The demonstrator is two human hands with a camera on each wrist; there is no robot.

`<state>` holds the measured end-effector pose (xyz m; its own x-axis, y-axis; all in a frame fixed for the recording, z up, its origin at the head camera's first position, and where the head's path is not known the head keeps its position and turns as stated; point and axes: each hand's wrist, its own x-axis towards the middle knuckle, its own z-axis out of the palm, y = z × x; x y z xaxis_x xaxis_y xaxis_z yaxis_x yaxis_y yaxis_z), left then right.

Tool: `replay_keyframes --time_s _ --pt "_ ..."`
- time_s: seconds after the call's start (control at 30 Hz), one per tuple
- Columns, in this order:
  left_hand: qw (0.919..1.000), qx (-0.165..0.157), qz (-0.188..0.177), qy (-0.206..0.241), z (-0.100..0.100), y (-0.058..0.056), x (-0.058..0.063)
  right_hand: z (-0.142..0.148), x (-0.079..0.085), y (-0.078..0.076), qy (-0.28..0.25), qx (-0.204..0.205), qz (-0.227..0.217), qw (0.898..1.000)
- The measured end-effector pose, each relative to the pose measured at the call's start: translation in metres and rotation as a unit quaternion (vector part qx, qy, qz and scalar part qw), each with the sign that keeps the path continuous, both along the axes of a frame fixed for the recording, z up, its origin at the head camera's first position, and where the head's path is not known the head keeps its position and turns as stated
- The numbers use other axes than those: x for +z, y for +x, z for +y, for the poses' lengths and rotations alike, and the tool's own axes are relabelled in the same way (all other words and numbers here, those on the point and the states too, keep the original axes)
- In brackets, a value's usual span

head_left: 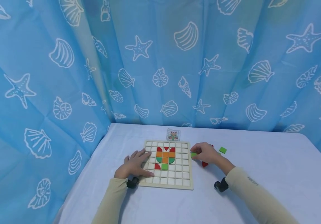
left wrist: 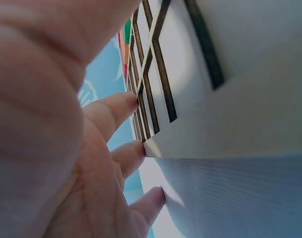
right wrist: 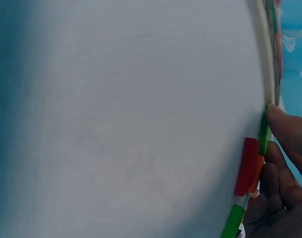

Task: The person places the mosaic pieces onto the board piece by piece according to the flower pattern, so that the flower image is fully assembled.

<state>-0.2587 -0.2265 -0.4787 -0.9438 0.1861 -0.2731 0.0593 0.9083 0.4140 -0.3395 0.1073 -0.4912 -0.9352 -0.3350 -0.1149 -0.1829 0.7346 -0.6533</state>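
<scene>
A pale grid board (head_left: 178, 183) lies on the white table, with red, orange and green tiles set in its squares as a flower-like pattern. My left hand (head_left: 133, 165) rests with spread fingers on the board's left edge; in the left wrist view its fingertips (left wrist: 128, 101) touch the frame and squares. Just beyond the board's right edge, my right hand (head_left: 206, 152) pinches a light green square tile (head_left: 194, 154) between thumb and fingers. In the right wrist view that green tile (right wrist: 264, 131) stands at the thumb tip, close to a red tile (right wrist: 247, 166).
Loose tiles lie around and under the right hand, among them a green square (head_left: 223, 150) and a red piece (head_left: 204, 164). A small pattern card (head_left: 173, 135) sits behind the board. A blue shell-print curtain (head_left: 160, 62) hangs behind the table.
</scene>
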Motion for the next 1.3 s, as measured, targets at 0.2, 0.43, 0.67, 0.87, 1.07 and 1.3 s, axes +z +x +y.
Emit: replay_keyframes --time_s 0.2,0.43,0.67,0.87,1.07,1.3 --pt "1.0000 -0.001 0.006 -0.004 0.0025 0.0007 0.0021 -0.0017 -0.0007 0.0015 0.011 0.002 0.017 1.000" --pt "1.0000 0.002 0.004 -0.007 0.0024 0.0006 0.0000 -0.0019 -0.0005 0.0011 0.026 0.010 0.026 0.999" --pt "0.9999 0.004 0.003 -0.015 0.0021 0.0007 -0.0011 -0.0050 0.0010 0.0023 0.038 0.002 0.018 0.999" --pt "0.9999 0.005 0.001 -0.014 0.0014 0.0004 -0.0019 -0.0064 0.0021 0.0056 0.035 0.000 0.020 0.999" --pt "1.0000 0.003 -0.002 -0.004 0.0006 0.0007 -0.0038 -0.0055 0.0022 0.0069 0.023 0.003 0.031 0.999" --pt "0.9998 0.003 0.003 -0.018 0.0013 -0.0015 -0.0043 -0.0058 0.0046 0.0027 0.013 -0.031 0.042 0.999"
